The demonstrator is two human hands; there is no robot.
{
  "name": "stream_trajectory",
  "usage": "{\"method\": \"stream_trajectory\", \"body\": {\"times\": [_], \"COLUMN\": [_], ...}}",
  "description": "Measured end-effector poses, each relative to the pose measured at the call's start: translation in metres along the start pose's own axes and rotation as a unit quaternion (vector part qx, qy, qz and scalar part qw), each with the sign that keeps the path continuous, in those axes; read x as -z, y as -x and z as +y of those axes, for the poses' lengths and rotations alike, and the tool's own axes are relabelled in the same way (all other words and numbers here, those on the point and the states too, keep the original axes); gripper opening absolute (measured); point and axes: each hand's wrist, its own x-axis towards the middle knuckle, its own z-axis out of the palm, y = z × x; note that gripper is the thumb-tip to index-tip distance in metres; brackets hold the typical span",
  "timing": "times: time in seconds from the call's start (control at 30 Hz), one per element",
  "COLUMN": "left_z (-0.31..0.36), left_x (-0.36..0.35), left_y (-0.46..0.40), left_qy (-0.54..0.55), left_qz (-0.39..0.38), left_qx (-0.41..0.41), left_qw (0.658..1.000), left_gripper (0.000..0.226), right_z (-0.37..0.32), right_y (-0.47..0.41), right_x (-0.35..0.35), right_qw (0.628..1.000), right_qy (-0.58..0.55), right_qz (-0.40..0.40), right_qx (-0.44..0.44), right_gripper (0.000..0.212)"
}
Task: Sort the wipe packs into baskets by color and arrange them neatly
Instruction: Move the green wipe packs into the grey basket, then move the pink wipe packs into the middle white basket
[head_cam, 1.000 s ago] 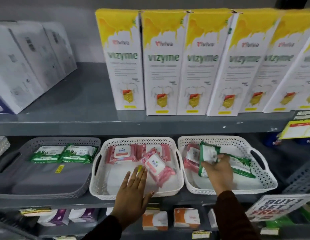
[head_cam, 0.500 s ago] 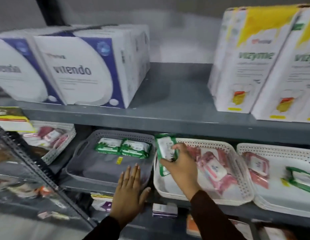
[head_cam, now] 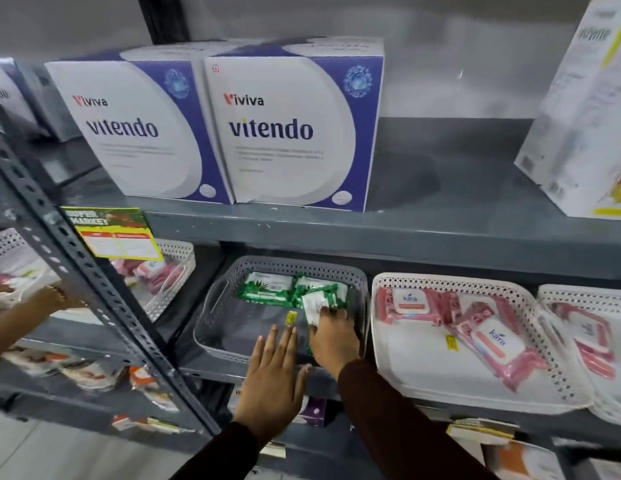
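Observation:
A grey basket (head_cam: 219, 299) on the middle shelf holds two green wipe packs (head_cam: 267, 289) along its back wall. My right hand (head_cam: 331, 336) is inside the basket's right part, shut on a third green wipe pack (head_cam: 319, 303) that stands tilted beside those two. My left hand (head_cam: 274, 379) lies flat and open on the basket's front rim, fingers apart. To the right, a white basket (head_cam: 437, 372) holds pink wipe packs (head_cam: 409, 304), one lying askew (head_cam: 496, 344). A further white basket (head_cam: 614, 403) at the right edge also holds pink packs.
Two blue-and-white boxes (head_cam: 267, 129) stand on the shelf above, a yellow-and-white carton (head_cam: 579, 126) to their right. A slanted metal shelf post (head_cam: 77, 268) crosses the left. Beyond it, another person's hand (head_cam: 49, 299) reaches into a white basket (head_cam: 174, 268) of pink packs.
My right hand has carried the green wipe pack left from the white basket into the grey one. My left hand shifted left to the grey basket's front. The view swung left.

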Motion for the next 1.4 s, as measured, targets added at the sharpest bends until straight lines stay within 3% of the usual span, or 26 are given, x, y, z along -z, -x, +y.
{"method": "stream_trajectory", "body": {"times": [0.1,0.23,0.33,0.53,0.67,0.8,0.87,1.13,1.27,1.4], "left_z": [0.014,0.043,0.082,0.194,0.250,0.276,0.279,0.249,0.228,0.211], "left_x": [0.000,0.000,0.002,-0.013,-0.027,-0.035,-0.035,-0.028,-0.028,-0.024], "left_y": [-0.003,-0.009,-0.019,-0.042,-0.053,-0.056,-0.056,-0.045,-0.042,-0.037], "left_qy": [0.009,0.049,0.088,0.102,0.085,0.047,0.041,0.042,0.030,0.042], "left_qz": [0.001,0.015,0.031,0.016,0.006,-0.003,-0.003,0.005,-0.013,-0.003], "left_qx": [-0.009,-0.026,-0.057,-0.125,-0.113,-0.096,-0.081,-0.025,-0.023,-0.025], "left_qw": [1.000,0.998,0.994,0.987,0.990,0.994,0.996,0.999,0.999,0.999], "left_gripper": [0.064,0.065,0.064,0.063,0.064,0.065,0.066,0.073,0.077,0.077], "right_z": [0.004,0.030,0.082,0.241,0.336,0.377,0.384,0.392,0.388,0.393], "right_y": [0.002,0.018,0.030,0.051,0.053,0.042,0.039,0.038,0.032,0.033], "right_x": [0.015,0.057,0.094,0.174,0.203,0.216,0.217,0.213,0.213,0.213], "right_qw": [0.998,0.974,0.951,0.909,0.921,0.961,0.964,0.946,0.951,0.932], "right_qy": [-0.054,-0.162,-0.203,-0.177,-0.088,0.006,0.002,-0.072,-0.054,-0.101], "right_qz": [0.025,0.154,0.232,0.366,0.319,0.121,0.081,0.127,0.115,0.145], "right_qx": [0.007,0.041,0.014,-0.094,-0.206,-0.249,-0.252,-0.288,-0.281,-0.316], "right_gripper": [0.038,0.038,0.034,0.018,0.031,0.037,0.038,0.050,0.044,0.044]}}
